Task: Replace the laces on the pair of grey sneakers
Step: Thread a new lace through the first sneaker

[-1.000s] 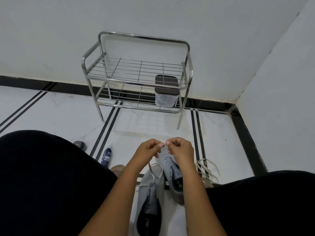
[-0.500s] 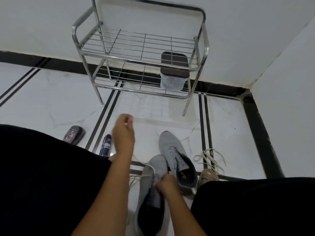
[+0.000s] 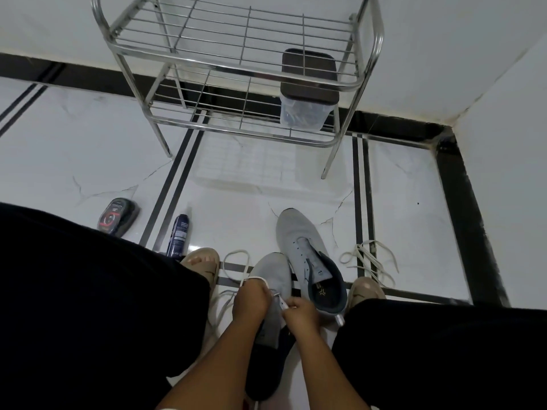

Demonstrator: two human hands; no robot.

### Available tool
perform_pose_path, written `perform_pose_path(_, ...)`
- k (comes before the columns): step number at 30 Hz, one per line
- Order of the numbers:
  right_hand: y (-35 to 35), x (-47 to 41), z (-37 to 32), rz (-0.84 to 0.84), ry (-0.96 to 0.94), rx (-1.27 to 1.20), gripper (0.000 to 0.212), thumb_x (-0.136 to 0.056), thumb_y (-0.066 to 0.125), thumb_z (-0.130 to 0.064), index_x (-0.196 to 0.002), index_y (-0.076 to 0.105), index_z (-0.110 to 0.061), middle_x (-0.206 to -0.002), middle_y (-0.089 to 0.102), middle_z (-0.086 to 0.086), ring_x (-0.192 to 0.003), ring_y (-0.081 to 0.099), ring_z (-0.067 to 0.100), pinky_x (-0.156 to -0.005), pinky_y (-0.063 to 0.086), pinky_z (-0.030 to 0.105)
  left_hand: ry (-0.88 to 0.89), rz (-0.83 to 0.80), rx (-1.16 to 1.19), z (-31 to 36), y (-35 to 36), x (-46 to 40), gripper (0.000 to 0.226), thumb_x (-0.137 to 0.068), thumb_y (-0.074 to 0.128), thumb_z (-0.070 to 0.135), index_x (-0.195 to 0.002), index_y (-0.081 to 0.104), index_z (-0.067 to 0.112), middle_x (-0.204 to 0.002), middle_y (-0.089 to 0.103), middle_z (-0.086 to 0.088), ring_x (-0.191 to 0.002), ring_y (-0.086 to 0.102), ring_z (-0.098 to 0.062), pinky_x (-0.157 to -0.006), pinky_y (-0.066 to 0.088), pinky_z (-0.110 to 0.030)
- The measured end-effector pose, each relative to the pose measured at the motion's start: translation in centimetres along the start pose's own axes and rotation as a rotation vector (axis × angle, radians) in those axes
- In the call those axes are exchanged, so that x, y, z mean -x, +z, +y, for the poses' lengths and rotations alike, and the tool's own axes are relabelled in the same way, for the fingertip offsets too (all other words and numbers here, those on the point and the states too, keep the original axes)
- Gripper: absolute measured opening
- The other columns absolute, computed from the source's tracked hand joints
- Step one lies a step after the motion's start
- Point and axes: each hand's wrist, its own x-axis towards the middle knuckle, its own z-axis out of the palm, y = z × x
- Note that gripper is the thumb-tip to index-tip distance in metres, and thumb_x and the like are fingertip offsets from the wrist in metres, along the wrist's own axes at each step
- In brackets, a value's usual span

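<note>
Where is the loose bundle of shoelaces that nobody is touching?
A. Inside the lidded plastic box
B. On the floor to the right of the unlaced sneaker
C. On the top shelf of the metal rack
B: the loose bundle of laces lies on the floor, right of the unlaced sneaker.

Glossy marble-look floor (image 3: 88, 161), shiny metal rack (image 3: 236, 74), matt cloth sneakers (image 3: 299, 232)

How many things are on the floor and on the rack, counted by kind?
Grey sneakers: 2, the near one and the far one
Laces: 2, one at the near sneaker, one loose bundle
Spray can: 1
Black shoe-polish sponge: 1
Clear tub with dark lid: 1
Metal rack: 1
Total: 8
</note>
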Motion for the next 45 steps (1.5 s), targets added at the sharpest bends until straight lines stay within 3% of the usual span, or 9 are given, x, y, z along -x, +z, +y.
perform_pose_path(5, 0.0, -0.3, 0.6, 0.007, 0.058, -0.140, 0.030, -0.075, 0.060, -0.001, -0.054, 0.059, -0.022, -0.064, 0.058, -0.005, -0.067, 0.055, 0.018, -0.058, 0.038, 0.021, -0.070, -0.033, 0.004, 0.1, 0.1, -0.1, 0.026, -0.085, 0.056, 0.032, -0.094, 0.071, 0.014, -0.106, 0.068, -0.010, -0.100, 0.062, -0.031, -0.082, 0.050, -0.034)
perform_pose_path(11, 0.4, -0.8, 0.7, -0.034, -0.010, -0.074, 0.016, -0.073, 0.056, -0.003, -0.080, 0.069, 0.001, -0.063, 0.057, 0.003, -0.060, 0.054, 0.018, -0.054, 0.038, 0.026, -0.052, 0.001, 0.051, -0.4, 0.6, -0.2, 0.027, -0.082, 0.058, 0.038, -0.087, 0.072, 0.015, -0.095, 0.070, -0.009, -0.090, 0.065, -0.028, -0.078, 0.055, -0.036)
perform_pose_path(17, 0.3, -0.5, 0.5, -0.012, -0.018, -0.070, 0.017, -0.073, 0.057, -0.005, -0.083, 0.068, 0.003, -0.065, 0.062, 0.016, -0.058, 0.050, 0.017, -0.055, 0.034, 0.025, 0.145, 0.134, 0.019, -0.7, 1.0, 0.4, 0.015, -0.090, 0.056, 0.017, -0.094, 0.071, 0.015, -0.100, 0.063, 0.001, -0.096, 0.061, -0.018, -0.069, 0.039, -0.021)
perform_pose_path(22, 0.2, -0.5, 0.2, -0.038, -0.035, -0.056, 0.018, -0.075, 0.056, -0.001, -0.081, 0.073, -0.004, -0.081, 0.072, 0.015, -0.063, 0.059, 0.020, -0.056, 0.046, 0.030, 0.269, 0.185, -0.142, -0.5, 1.2, 1.0, 0.022, -0.092, 0.048, 0.019, -0.099, 0.068, 0.012, -0.107, 0.054, -0.004, -0.093, 0.057, -0.020, -0.073, 0.048, -0.029)
perform_pose_path(25, 0.2, -0.5, 0.2, -0.062, -0.067, -0.029, 0.020, -0.080, 0.058, -0.005, -0.081, 0.075, -0.015, -0.078, 0.071, 0.005, -0.073, 0.065, 0.023, -0.063, 0.051, 0.031, 0.225, 0.219, -0.155, -0.4, 1.3, 1.1, 0.021, -0.089, 0.049, 0.016, -0.094, 0.069, 0.013, -0.104, 0.055, -0.004, -0.090, 0.058, -0.020, -0.073, 0.051, -0.032)
perform_pose_path(30, 0.4, -0.6, 0.2, -0.052, -0.125, 0.038, 0.017, -0.082, 0.060, -0.017, -0.082, 0.071, -0.004, -0.080, 0.070, 0.017, -0.064, 0.062, 0.025, -0.061, 0.053, 0.037, 0.060, 0.246, -0.027, 0.3, 1.8, 1.4, 0.020, -0.088, 0.053, 0.013, -0.095, 0.071, 0.017, -0.100, 0.064, -0.004, -0.088, 0.062, -0.022, -0.068, 0.046, -0.028)
perform_pose_path(33, 0.4, -0.5, 0.1, -0.046, -0.140, 0.064, 0.016, -0.081, 0.060, -0.017, -0.081, 0.072, -0.007, -0.080, 0.071, 0.014, -0.075, 0.068, 0.031, -0.064, 0.055, 0.038, -0.013, 0.236, 0.040, 0.6, 1.9, 1.4, 0.022, -0.085, 0.051, 0.009, -0.088, 0.071, 0.017, -0.092, 0.068, -0.004, -0.083, 0.063, -0.022, -0.069, 0.051, -0.031)
perform_pose_path(37, 0.3, -0.3, 0.2, -0.038, -0.142, 0.066, 0.016, -0.081, 0.058, -0.013, -0.079, 0.074, -0.010, -0.079, 0.071, 0.011, -0.075, 0.068, 0.028, -0.067, 0.055, 0.036, -0.067, 0.249, 0.191, 0.9, 2.4, 1.6, 0.010, -0.093, 0.043, 0.013, -0.087, 0.050, 0.018, -0.090, 0.064, -0.006, -0.074, 0.057, -0.019, -0.061, 0.043, -0.032)
perform_pose_path(45, 0.7, -0.3, 0.1, -0.048, -0.139, 0.017, 0.016, -0.081, 0.060, -0.012, -0.084, 0.075, -0.014, -0.082, 0.073, 0.004, -0.080, 0.068, 0.024, -0.076, 0.057, 0.037, -0.186, 0.292, 0.247, 0.9, 2.3, 0.5, 0.010, -0.089, 0.054, 0.021, -0.096, 0.048, 0.020, -0.100, 0.065, -0.007, -0.095, 0.060, -0.030, -0.085, 0.043, -0.037)
